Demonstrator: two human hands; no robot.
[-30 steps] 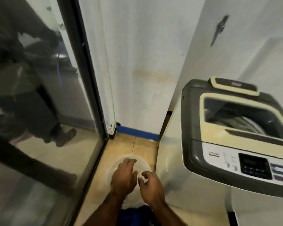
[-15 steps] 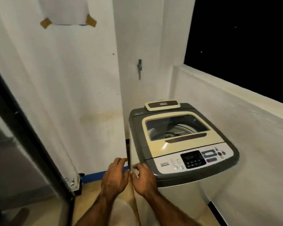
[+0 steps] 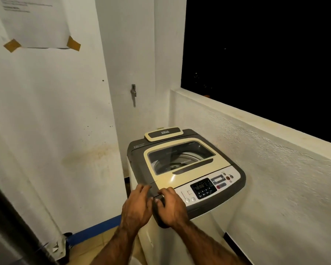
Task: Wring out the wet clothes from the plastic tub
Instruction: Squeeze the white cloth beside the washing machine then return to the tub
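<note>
Left hand (image 3: pixel 137 206) and right hand (image 3: pixel 171 206) near one washing machine (image 3: pixel 165 179).

Washer lid (image 3: pixel 166 178) just past my fingers (image 3: pixel 141 190): cream, clear window. Top frame (image 3: pixel 138 165) around it: dark grey. Control panel (image 3: pixel 235 175) right of the fingers: silver-white, with a black display (image 3: pixel 203 188) and a red button (image 3: pixel 221 186). Cabinet (image 3: pixel 212 220) below: off-white. Wall (image 3: pixel 46 121) to the left: white, yellow-brown stain (image 3: pixel 84 155). Skirting strip (image 3: pixel 96 229) low left: blue. Paper sheet (image 3: pixel 36 22) high left: white, brown tape (image 3: pixel 11 45) on the corners. Ledge wall (image 3: pixel 275 178) to the right: white, rough speckle. Opening (image 3: pixel 256 54) above it: black.
</note>
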